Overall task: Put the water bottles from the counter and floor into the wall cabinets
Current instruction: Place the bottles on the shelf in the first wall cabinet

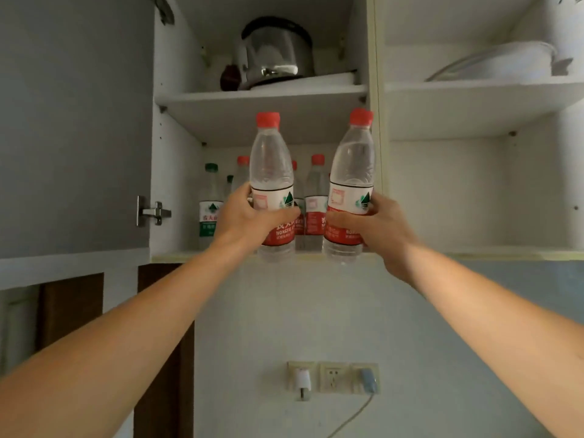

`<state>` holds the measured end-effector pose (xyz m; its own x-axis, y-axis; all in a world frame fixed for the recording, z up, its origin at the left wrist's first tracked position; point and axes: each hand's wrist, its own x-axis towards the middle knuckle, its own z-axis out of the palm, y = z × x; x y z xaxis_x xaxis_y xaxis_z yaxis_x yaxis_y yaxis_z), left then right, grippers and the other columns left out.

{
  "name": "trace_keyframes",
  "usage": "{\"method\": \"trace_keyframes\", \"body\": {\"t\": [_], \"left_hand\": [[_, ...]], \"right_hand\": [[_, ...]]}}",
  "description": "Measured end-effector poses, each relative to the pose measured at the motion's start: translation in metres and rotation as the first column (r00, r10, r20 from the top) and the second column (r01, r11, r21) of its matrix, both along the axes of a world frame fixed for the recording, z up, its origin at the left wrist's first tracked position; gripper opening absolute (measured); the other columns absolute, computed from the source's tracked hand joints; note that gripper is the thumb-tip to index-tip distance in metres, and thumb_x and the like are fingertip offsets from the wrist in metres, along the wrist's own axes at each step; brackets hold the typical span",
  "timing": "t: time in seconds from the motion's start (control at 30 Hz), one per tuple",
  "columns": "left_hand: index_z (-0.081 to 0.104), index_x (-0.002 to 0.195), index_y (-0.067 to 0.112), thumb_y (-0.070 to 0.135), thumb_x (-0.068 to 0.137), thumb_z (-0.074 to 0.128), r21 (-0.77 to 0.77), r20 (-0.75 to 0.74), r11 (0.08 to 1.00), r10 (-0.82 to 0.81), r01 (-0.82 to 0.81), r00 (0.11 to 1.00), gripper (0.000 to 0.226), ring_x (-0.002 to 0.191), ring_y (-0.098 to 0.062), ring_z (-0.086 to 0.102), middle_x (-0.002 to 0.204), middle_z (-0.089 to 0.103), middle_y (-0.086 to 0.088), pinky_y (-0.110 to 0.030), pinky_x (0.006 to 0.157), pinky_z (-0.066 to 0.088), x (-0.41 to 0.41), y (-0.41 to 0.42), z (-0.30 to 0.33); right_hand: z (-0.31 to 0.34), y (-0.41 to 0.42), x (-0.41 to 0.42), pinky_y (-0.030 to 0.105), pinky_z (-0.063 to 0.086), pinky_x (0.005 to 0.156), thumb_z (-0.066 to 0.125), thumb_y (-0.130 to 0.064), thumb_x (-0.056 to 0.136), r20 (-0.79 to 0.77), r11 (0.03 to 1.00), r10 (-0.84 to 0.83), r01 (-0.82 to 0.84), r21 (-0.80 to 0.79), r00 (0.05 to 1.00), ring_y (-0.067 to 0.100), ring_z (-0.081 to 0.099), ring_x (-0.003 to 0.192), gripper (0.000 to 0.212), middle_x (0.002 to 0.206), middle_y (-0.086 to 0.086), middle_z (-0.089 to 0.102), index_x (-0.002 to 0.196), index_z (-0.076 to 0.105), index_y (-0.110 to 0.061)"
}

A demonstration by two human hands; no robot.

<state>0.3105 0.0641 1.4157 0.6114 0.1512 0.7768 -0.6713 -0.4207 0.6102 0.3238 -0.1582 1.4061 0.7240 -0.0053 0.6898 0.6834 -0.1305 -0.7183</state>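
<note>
Water bottles with red caps are raised in front of the open wall cabinet [177,172], one in each of the two hands. The left hand [243,216] curls its fingers and thumb round the label of the left bottle [271,172], which stands upright with its base just below the front edge of the cabinet's bottom shelf [177,256]. The right hand [376,229] grips the right bottle [352,172] at its red label; this one tilts slightly to the right, its cap in front of the cabinet's dividing panel [377,90]. The two held bottles are near each other but not touching.

Behind them, on the bottom shelf, stand more bottles: a green-capped bottle [210,203] at the left and a red-capped bottle [316,197] visible between the two held ones, with others partly hidden. On the upper shelf [221,98] sits a shiny metal pot [278,49]. White dishes [493,63] lie in the right-hand compartment. Low on the wall are sockets [333,376] with a white plug [301,380] and a cord
</note>
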Motion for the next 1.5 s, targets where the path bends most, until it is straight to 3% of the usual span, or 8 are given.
{"method": "trace_keyframes", "body": {"t": [0.23, 0.4, 0.5, 0.67, 0.77, 1.03, 1.27, 1.5], "left_hand": [[0.052, 0.111, 0.033, 0.045, 0.064, 0.092, 0.045, -0.018, 0.978, 0.206, -0.205, 0.978, 0.063, 0.093, -0.011, 0.065, 0.098, 0.065, 0.014, -0.033, 0.079, 0.053, 0.063, 0.003, 0.019], [0.034, 0.136, 0.025, 0.054, 0.07, 0.086, 0.067, -0.038, 0.964, 0.26, -0.257, 0.965, 0.089, 0.08, -0.002, 0.057, 0.112, 0.055, 0.01, -0.02, 0.061, 0.044, 0.087, 0.01, 0.014], [0.031, 0.146, 0.022, 0.055, 0.074, 0.082, 0.115, -0.014, 0.956, 0.273, -0.269, 0.962, 0.094, 0.105, -0.02, 0.065, 0.133, 0.059, -0.001, -0.038, 0.086, 0.057, 0.094, 0.013, 0.013], [0.031, 0.15, 0.019, 0.053, 0.077, 0.08, 0.195, -0.01, 0.952, 0.241, -0.234, 0.97, 0.094, 0.121, -0.024, 0.059, 0.141, 0.056, -0.006, -0.037, 0.096, 0.052, 0.101, 0.015, 0.017], [0.032, 0.149, 0.017, 0.05, 0.081, 0.078, 0.176, -0.023, 0.963, 0.209, -0.202, 0.978, 0.089, 0.122, -0.024, 0.059, 0.141, 0.055, -0.006, -0.044, 0.1, 0.054, 0.109, 0.013, 0.015], [0.038, 0.14, 0.02, 0.04, 0.086, 0.077, 0.078, 0.026, 0.99, 0.112, -0.114, 0.993, 0.069, 0.11, -0.011, 0.052, 0.138, 0.052, -0.002, -0.026, 0.086, 0.046, 0.14, -0.018, 0.007], [0.035, 0.146, 0.017, 0.047, 0.087, 0.074, 0.1, -0.027, 0.992, 0.082, -0.079, 0.996, 0.076, 0.128, -0.025, 0.054, 0.143, 0.05, -0.008, -0.044, 0.105, 0.05, 0.159, -0.034, 0.008], [0.032, 0.149, 0.015, 0.049, 0.087, 0.073, 0.1, -0.045, 0.993, 0.062, -0.057, 0.997, 0.082, 0.131, -0.028, 0.05, 0.144, 0.047, -0.012, -0.046, 0.107, 0.047, 0.174, -0.051, 0.009]], "right_hand": [[0.025, 0.01, 0.077, 0.045, 0.059, 0.089, 0.089, -0.028, 0.074, -0.071, 0.998, -0.045, 0.042, -0.045, 0.997, 0.017, 0.071, 0.095, 0.043, 0.1, -0.004, 0.075, 0.109, 0.065, -0.026], [0.028, 0.023, 0.106, 0.045, 0.059, 0.091, 0.088, -0.028, 0.076, -0.105, 0.989, -0.08, 0.066, -0.129, 0.991, 0.02, 0.071, 0.097, 0.056, 0.107, 0.001, 0.072, 0.125, 0.061, -0.018], [0.029, 0.026, 0.112, 0.038, 0.06, 0.085, 0.086, -0.033, 0.077, -0.071, 0.972, -0.148, 0.132, -0.192, 0.986, 0.018, 0.07, 0.097, 0.062, 0.112, 0.002, 0.07, 0.13, 0.057, -0.019], [0.023, 0.027, 0.119, 0.018, 0.052, 0.06, 0.086, -0.041, 0.076, -0.01, 0.942, -0.258, 0.249, -0.225, 0.966, 0.008, 0.068, 0.086, 0.064, 0.106, -0.003, 0.069, 0.128, 0.055, -0.019], [0.023, 0.028, 0.123, 0.02, 0.052, 0.061, 0.086, -0.042, 0.075, -0.022, 0.931, -0.297, 0.285, -0.227, 0.955, 0.01, 0.067, 0.088, 0.066, 0.108, -0.001, 0.068, 0.128, 0.054, -0.019], [0.012, 0.026, 0.131, 0.02, 0.051, 0.069, 0.082, -0.037, 0.081, 0.008, 0.905, -0.407, 0.404, -0.136, 0.914, 0.008, 0.063, 0.086, 0.061, 0.103, -0.007, 0.064, 0.132, 0.054, -0.018], [-0.009, 0.041, 0.135, 0.047, 0.054, 0.096, 0.069, -0.049, 0.089, 0.145, 0.69, -0.684, 0.699, -0.19, 0.715, 0.026, 0.06, 0.118, 0.069, 0.132, 0.005, 0.06, 0.144, 0.039, -0.02], [-0.02, 0.047, 0.136, 0.048, 0.05, 0.087, 0.066, -0.048, 0.092, 0.266, 0.55, -0.777, 0.821, -0.153, 0.571, 0.033, 0.056, 0.122, 0.079, 0.137, 0.008, 0.05, 0.151, 0.022, -0.021]]}}
